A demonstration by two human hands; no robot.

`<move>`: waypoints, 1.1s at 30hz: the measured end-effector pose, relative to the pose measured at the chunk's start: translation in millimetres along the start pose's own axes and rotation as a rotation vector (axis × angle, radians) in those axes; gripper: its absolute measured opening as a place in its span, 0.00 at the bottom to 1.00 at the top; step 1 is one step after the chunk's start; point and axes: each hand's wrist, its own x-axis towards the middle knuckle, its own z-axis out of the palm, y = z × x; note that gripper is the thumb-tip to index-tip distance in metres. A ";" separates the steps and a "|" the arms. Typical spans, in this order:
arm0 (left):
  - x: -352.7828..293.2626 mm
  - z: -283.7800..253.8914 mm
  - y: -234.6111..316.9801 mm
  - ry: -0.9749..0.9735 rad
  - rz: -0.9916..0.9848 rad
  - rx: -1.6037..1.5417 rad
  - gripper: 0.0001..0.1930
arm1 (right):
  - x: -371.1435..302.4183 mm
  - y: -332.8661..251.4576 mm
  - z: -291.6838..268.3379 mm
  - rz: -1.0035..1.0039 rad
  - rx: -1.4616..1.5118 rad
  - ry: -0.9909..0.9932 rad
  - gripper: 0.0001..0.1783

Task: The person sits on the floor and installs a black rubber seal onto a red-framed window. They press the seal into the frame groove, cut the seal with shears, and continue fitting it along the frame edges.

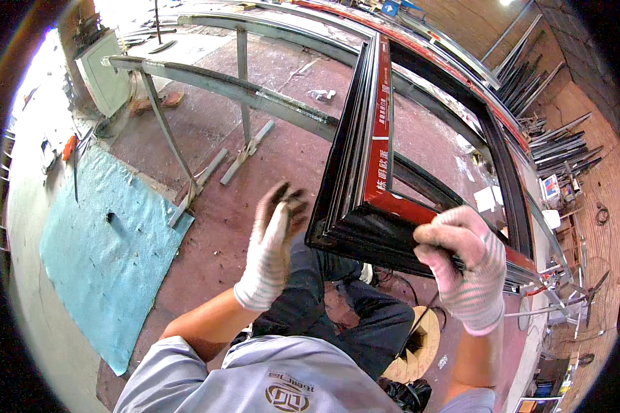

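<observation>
Floor: reddish-brown concrete [213, 148], its outer reaches cut off by the round black rim of the view.
Metal stand: grey rails [217, 84] on legs run behind the frame; whether they bear it cannot be made out.
Dark frame: black profiled frame [341, 179] directly before the person, one corner pointing toward the body; part of its near edge is hidden by the right hand.
Blue mat: textured sheet [117, 268] on the floor at the left.
Shirt: grey [255, 365], with a dark printed emblem on it.
Right hand: striped glove [465, 265], fingers curled inward at the frame's near edge; fingertips partly hidden, so a grip cannot be confirmed.
Left hand: matching glove [269, 251], raised and open, empty, just beside the frame's corner; fingers motion-blurred.
Red film: strip [401, 208] along the frame, carrying white lettering.
</observation>
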 end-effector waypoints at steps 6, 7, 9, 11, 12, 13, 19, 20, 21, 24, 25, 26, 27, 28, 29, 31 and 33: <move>5.0 34.0 -6.9 -0.313 -0.499 -0.678 0.33 | 4.5 10.5 1.9 0.004 -0.089 -0.041 0.11; 2.4 38.0 -3.7 -0.349 -0.533 -0.757 0.34 | 3.6 9.9 2.5 0.007 -0.111 -0.027 0.11; 0.4 40.4 -1.9 -0.372 -0.574 -0.759 0.34 | 3.5 8.7 2.7 0.033 -0.116 -0.022 0.10; -3.6 36.3 -8.3 -0.354 -0.606 -0.753 0.34 | 3.0 8.5 1.5 0.072 -0.105 -0.036 0.10; -8.3 38.1 -7.2 -0.341 -0.599 -0.728 0.34 | 3.7 6.5 1.4 0.093 -0.116 -0.033 0.10; -13.8 42.2 -4.1 -0.329 -0.592 -0.703 0.33 | 3.9 3.8 -1.5 0.130 -0.117 -0.054 0.10; -23.1 36.0 -16.5 -0.311 -0.667 -0.666 0.32 | -5.7 0.3 -0.4 0.123 -0.206 -0.049 0.10; -23.2 34.6 -17.6 -0.288 -0.662 -0.652 0.31 | -6.4 0.5 1.8 0.117 -0.190 -0.041 0.11; -23.0 34.8 -19.4 -0.270 -0.662 -0.644 0.31 | -6.3 0.7 2.9 0.086 -0.211 -0.032 0.11; -28.3 42.1 -19.1 -0.224 -0.581 -0.668 0.31 | -8.0 0.8 2.3 0.076 -0.222 -0.084 0.14; -28.4 40.4 -20.0 -0.255 -0.570 -0.704 0.31 | -5.4 0.3 1.2 0.009 -0.290 -0.070 0.15; -28.0 37.9 -20.7 -0.285 -0.557 -0.740 0.31 | -0.5 0.5 0.8 -0.059 -0.356 -0.056 0.17; -26.9 38.1 -21.2 -0.317 -0.550 -0.779 0.31 | 3.9 2.3 -1.3 -0.122 -0.426 -0.043 0.19; -25.7 38.4 -20.5 -0.309 -0.594 -0.770 0.31 | 5.1 8.1 -1.9 -0.145 -0.388 -0.078 0.29; -24.6 38.9 -18.7 -0.302 -0.637 -0.760 0.31 | 3.0 13.1 1.3 -0.134 -0.346 -0.135 0.31; -23.9 41.1 -16.8 -0.252 -0.697 -0.725 0.31 | -1.7 22.1 6.7 -0.107 -0.263 -0.243 0.33; -24.7 42.6 -15.6 -0.163 -0.722 -0.676 0.32 | 0.8 24.6 3.7 -0.111 -0.218 -0.281 0.35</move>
